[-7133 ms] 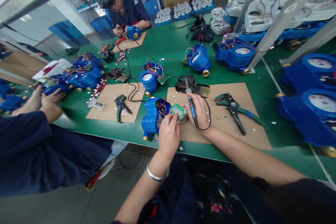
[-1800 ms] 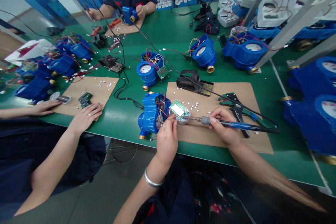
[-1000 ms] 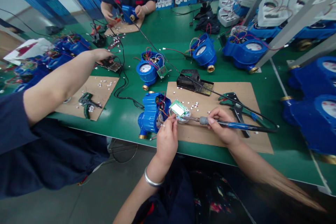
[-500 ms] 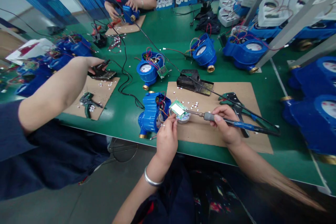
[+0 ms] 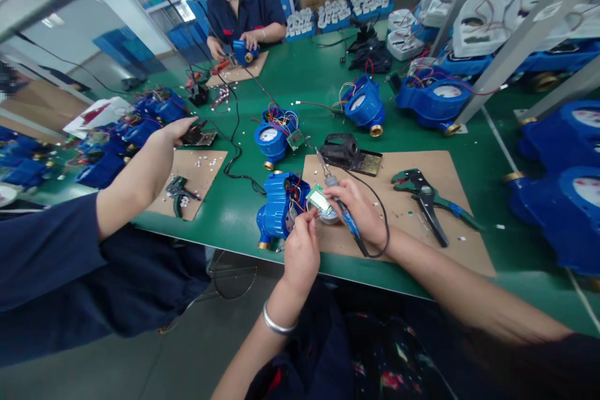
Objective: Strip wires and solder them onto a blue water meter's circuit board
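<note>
One L hand (image 5: 302, 253), nearly closed, pinching edge of green PCB (image 5: 319, 201) just fwd, R hand (image 5: 363, 212) curled round solder. iron (image 5: 348, 223), blue meter (image 5: 275, 207) fwd-left of L hand.

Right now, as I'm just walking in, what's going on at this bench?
The person's right hand grips a soldering iron, its tip pointing forward, past a green circuit board. The left hand has its fingertips at the board's near edge, beside an open blue meter with exposed wires. Green-and-black pliers lie to the right on cardboard. At left, a co-worker's hand is by a black stand; opposite, another person handles a different blue meter.
</note>
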### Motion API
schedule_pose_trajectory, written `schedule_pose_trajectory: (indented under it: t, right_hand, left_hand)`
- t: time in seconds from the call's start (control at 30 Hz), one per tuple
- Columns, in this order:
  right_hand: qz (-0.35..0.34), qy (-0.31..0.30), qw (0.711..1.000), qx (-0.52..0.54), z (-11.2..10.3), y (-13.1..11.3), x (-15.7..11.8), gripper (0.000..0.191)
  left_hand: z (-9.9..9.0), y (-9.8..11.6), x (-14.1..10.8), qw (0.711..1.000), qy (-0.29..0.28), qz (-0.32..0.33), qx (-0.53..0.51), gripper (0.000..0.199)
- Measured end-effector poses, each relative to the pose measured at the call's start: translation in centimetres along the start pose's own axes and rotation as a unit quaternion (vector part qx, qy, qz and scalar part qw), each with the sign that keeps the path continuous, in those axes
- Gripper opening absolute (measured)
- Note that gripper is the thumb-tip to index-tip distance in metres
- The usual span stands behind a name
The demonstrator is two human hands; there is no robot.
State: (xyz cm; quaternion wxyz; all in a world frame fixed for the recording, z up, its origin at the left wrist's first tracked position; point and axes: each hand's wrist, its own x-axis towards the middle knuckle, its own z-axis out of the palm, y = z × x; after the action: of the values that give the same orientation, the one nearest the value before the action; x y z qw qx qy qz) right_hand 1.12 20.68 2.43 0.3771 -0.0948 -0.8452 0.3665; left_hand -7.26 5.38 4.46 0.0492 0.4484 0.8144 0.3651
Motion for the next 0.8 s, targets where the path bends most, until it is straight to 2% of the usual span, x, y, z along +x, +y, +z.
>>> schedule_pose_trajectory:
  t: [0.13, 0.3, 0.4, 0.5, 0.6, 0.7, 0.77, 0.8]
  right_hand:
    - [-0.003, -0.027, 1.0, -0.01, 0.3, 0.5, -1.0, 0.036]
    - [-0.006, -0.001, 1.0, -0.001, -0.6, 0.2, -1.3, 0.039]
    - [-0.016, 0.0, 1.0, 0.005, -1.2, 0.0, -1.2, 0.038]
    - [-0.017, -0.004, 1.0, -0.001, -1.8, -0.1, -1.1, 0.035]
    - [-0.006, -0.005, 1.0, 0.002, -2.3, 0.0, -1.3, 0.034]
    - [-0.004, -0.001, 1.0, 0.001, -2.6, 0.2, -1.5, 0.035]
    - [0.003, -0.002, 1.0, 0.005, -2.8, 0.1, -1.6, 0.034]
    - [0.01, -0.004, 1.0, 0.011, -2.9, 0.0, -1.5, 0.032]
  left_hand:
    - [-0.7, 0.5, -0.5, 1.0, 0.005, 0.016, 0.026, 0.024]
    - [-2.2, 2.0, -1.3, 0.993, 0.018, 0.058, 0.098, 0.027]
    - [-3.7, 2.9, -1.9, 0.991, 0.026, 0.057, 0.12, 0.026]
    - [-5.8, 4.0, -1.8, 0.994, 0.01, 0.026, 0.101, 0.024]
    - [-7.9, 6.1, -0.2, 0.999, -0.025, -0.001, 0.042, 0.022]
    - [-8.6, 9.9, 2.6, 0.998, -0.058, -0.001, -0.032, 0.023]
    - [-8.0, 12.9, 4.7, 0.983, -0.148, -0.024, -0.102, 0.024]
    - [-7.4, 14.5, 5.6, 0.967, -0.205, -0.038, -0.146, 0.024]
